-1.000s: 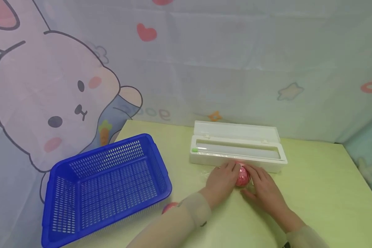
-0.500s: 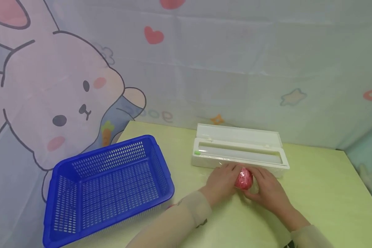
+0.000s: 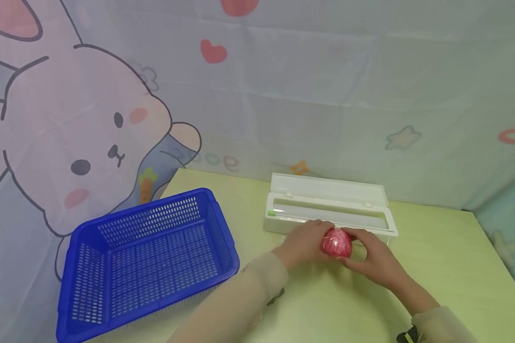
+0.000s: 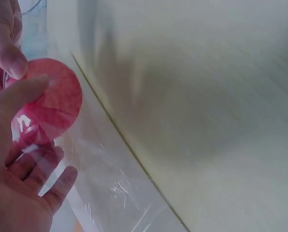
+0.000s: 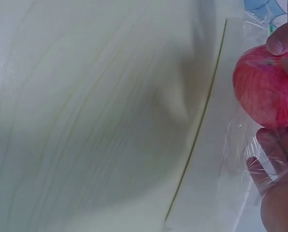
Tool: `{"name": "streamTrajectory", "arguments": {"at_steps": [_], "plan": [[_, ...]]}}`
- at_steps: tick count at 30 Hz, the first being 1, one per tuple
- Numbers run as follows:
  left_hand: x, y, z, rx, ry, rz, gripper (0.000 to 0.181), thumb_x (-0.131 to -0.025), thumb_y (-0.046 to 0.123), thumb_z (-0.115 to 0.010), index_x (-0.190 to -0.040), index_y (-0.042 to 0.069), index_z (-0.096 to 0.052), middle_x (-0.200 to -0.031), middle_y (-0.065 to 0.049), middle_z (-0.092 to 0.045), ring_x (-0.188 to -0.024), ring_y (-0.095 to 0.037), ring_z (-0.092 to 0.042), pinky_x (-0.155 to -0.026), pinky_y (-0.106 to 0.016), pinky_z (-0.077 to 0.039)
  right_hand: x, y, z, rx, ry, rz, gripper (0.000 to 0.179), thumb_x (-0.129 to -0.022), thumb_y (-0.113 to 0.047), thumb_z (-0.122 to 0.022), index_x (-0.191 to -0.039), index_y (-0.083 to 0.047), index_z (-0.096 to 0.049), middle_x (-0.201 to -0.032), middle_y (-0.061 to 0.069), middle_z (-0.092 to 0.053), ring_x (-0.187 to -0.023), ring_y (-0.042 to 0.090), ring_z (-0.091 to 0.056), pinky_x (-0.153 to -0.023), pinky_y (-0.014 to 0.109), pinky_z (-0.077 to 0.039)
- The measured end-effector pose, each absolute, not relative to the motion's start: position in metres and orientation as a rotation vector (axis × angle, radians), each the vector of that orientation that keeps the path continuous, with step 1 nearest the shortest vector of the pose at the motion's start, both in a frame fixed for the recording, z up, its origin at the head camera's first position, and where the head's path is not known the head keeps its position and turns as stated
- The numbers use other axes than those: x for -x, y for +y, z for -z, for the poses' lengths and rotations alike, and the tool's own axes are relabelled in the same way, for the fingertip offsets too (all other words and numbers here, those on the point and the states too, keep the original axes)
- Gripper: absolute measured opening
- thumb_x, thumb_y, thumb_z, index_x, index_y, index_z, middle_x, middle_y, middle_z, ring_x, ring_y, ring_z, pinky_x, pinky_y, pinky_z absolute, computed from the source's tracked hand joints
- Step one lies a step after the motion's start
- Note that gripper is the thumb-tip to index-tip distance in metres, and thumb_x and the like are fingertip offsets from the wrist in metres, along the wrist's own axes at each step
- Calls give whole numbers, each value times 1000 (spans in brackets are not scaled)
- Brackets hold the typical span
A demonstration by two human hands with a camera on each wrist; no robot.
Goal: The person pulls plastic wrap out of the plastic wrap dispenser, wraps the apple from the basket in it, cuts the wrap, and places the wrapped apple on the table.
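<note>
Left hand [image 3: 305,242] facing right hand [image 3: 375,259], close together, fingers [image 4: 60,187] curved

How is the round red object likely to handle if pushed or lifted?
The round red object may roll if nudged, given its curved sides. Shiny clear film around it could make it slippery. It looks undented by the left hand, so it's probably firm.

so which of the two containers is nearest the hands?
The long white box, lid tipped back, just behind the round red item that the left hand and right hand hold. The blue basket sits farther off, to the left.
</note>
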State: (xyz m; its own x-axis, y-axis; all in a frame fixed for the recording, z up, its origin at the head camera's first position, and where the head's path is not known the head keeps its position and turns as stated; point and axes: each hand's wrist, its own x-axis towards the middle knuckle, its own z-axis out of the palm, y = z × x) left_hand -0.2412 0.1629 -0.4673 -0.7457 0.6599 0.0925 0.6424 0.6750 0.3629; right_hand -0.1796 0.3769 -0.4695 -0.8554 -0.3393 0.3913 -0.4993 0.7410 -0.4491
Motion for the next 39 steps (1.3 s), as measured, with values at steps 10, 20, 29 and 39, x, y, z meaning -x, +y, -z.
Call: {"name": "streamTrajectory", "arguments": {"at_steps": [10,20,29,39], "plan": [[256,163,450,-1205,2698,-641,68,-86,52,-86,-139,16,-65,-120,5,-70,-107,-8,-62,-91,-18,-50,174,382,460,-536,-2781,-978,75,-86,-26,-91,-146,0,-53,-130,16,-69,-122,40,-65,-101,67,-52],[268,161,441,-1122,2537,-790,61,-85,49,-87,-132,16,-67,-110,12,-69,-96,-2,-60,-82,-15,-48,180,384,461,-512,-2776,-980,66,-88,-20,-89,-141,3,-58,-131,18,-67,-116,36,-66,-94,57,-58],[268,159,431,-1026,2538,-744,78,-89,59,-79,-151,16,-59,-137,4,-69,-119,-8,-63,-97,-24,-52,189,391,455,-434,-2853,-1077,56,-96,-21,-81,-143,3,-60,-134,19,-69,-108,30,-68,-88,38,-60],[265,163,420,-1217,2781,-266,90,-91,68,-71,-163,23,-44,-157,5,-56,-142,-15,-53,-115,-34,-44,199,393,440,-291,-2961,-1286,57,-104,-32,-69,-149,1,-56,-141,24,-65,-116,38,-70,-89,46,-61]]}}
